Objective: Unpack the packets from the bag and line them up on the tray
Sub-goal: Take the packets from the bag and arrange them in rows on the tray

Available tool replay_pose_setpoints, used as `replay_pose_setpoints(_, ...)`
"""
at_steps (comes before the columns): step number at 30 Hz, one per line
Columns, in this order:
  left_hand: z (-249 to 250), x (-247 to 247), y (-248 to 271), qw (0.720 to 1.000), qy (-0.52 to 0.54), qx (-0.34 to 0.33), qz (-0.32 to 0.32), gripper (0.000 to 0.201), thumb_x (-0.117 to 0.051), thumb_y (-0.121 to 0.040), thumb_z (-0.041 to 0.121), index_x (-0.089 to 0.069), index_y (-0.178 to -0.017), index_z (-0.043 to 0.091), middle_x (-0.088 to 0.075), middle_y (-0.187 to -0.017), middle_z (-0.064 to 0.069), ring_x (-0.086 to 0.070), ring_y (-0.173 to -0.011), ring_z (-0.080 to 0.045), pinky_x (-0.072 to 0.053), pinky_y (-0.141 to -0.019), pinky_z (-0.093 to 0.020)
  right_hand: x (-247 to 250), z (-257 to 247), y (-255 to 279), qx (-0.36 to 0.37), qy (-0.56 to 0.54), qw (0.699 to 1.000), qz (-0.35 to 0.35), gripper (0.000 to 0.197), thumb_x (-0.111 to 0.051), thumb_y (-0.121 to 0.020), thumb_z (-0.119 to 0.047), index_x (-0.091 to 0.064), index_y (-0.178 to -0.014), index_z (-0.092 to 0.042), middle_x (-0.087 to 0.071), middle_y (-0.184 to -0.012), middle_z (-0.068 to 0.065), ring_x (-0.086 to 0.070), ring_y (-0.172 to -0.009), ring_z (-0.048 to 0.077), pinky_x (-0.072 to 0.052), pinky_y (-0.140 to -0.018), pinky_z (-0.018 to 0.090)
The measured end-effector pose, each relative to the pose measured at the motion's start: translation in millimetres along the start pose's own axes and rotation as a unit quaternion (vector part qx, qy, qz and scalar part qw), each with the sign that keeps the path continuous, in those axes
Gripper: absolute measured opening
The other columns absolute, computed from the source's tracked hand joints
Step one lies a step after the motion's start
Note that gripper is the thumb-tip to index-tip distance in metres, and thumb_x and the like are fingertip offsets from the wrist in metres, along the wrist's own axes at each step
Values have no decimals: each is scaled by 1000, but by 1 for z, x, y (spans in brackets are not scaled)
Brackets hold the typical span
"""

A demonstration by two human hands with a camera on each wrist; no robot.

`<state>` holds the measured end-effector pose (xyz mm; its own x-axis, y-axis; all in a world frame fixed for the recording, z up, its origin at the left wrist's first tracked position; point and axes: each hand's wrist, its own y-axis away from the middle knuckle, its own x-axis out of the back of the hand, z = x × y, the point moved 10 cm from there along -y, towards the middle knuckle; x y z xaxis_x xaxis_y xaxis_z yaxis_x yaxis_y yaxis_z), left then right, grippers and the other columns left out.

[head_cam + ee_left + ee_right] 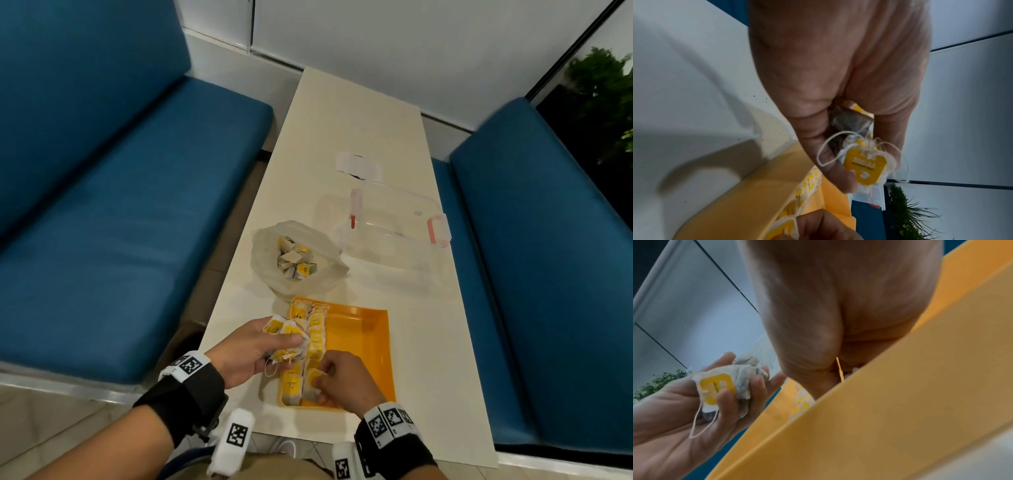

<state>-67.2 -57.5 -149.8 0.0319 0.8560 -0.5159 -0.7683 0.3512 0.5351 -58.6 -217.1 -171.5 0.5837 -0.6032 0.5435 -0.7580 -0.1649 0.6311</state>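
Note:
An orange tray (pixel 373 342) sits at the table's near end, with two rows of yellow-and-white tea packets (pixel 317 337) along its left side. My left hand (pixel 253 346) hovers at the tray's left edge and grips a bunch of packets (pixel 287 339), seen close in the left wrist view as a yellow-tagged bundle (pixel 863 164) with loose strings. My right hand (pixel 339 377) pinches one packet (pixel 313 383) low at the tray's near-left corner. Behind the tray stands the open clear plastic bag (pixel 270 253) with more packets (pixel 296 262) inside.
A clear lidded container (pixel 397 222) with pink clasps lies on the cream table (pixel 342 137) behind the tray, and a small white wrapper (pixel 358 166) beyond it. Blue bench seats (pixel 120 212) flank both sides. The tray's right half is bare orange.

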Motion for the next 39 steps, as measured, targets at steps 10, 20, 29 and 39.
replay_pose_setpoints(10, -1, -7, 1, 1000, -6, 3, 4, 50, -78, -79, 19, -66, -124, 2, -74, -118, -21, -73, -99, -28, -63, -71, -29, 3, -4, -3, 47, 69, 995, 62, 23, -77, -75, -13, -55, -82, -18, -56, -79, -3, -56, -72, 15, -53, -67, 37)
replay_pose_setpoints(20, -2, -5, 0, 1000, 13, 6, 9, 36, -72, -89, 13, -66, -123, 2, -74, -117, -19, -73, -98, -25, -63, -74, -30, -8, -7, -4, 63, 171, 983, 35, 20, -75, -78, -17, -56, -78, -23, -54, -94, -2, -53, -85, 15, -43, -67, 24)
replay_pose_setpoints(29, -1, -5, 3, 1000, 20, 20, 12, 44, -75, -85, 19, -66, -124, 0, -75, -116, -19, -75, -95, -26, -63, -66, -28, 2, -15, 2, 84, 152, 981, 83, 12, -69, -85, -22, -58, -85, -26, -54, -95, -4, -55, -87, 14, -44, -69, 24)
replay_pose_setpoints(39, 13, -4, 2, 996, 75, 28, 36, 30, -67, -96, 17, -66, -121, -1, -75, -105, -19, -74, -89, -29, -56, -51, -22, 42, -95, 49, 320, -6, 937, 138, 29, -76, -84, -22, -70, -108, -36, -52, -94, -10, -58, -76, 13, -41, -69, 10)
